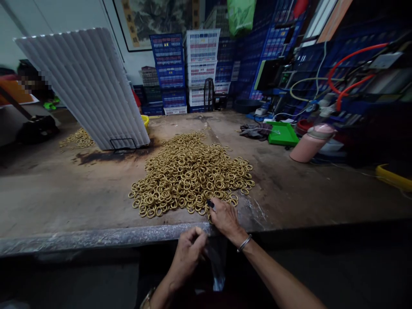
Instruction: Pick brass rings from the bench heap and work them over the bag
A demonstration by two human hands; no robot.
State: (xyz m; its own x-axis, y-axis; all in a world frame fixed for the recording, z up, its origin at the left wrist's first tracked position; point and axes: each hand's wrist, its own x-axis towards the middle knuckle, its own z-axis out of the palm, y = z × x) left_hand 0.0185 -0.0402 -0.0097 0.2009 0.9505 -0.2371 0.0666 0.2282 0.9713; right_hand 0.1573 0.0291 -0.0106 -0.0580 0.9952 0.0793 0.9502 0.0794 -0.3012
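Note:
A wide heap of gold-coloured metal rings (193,171) lies on the worktable in front of me. At the heap's near edge, my right hand (223,218) has its fingers curled down against the rings. A small black piece (210,204) shows at its fingertips; whether it is worn or held I cannot tell. My left hand (189,249) is closed just off the table's front edge, thumb pressed to the fingers. From beside it hangs a translucent plastic bag (216,268), its top partly hidden by the hand.
A tall ribbed grey-white panel (86,86) leans on a black wire stand at left, with more rings (79,138) behind it. To the right are a pink bottle (312,143), a green tray (283,133) and dark gloves (254,131). Crates (202,64) are stacked behind the table.

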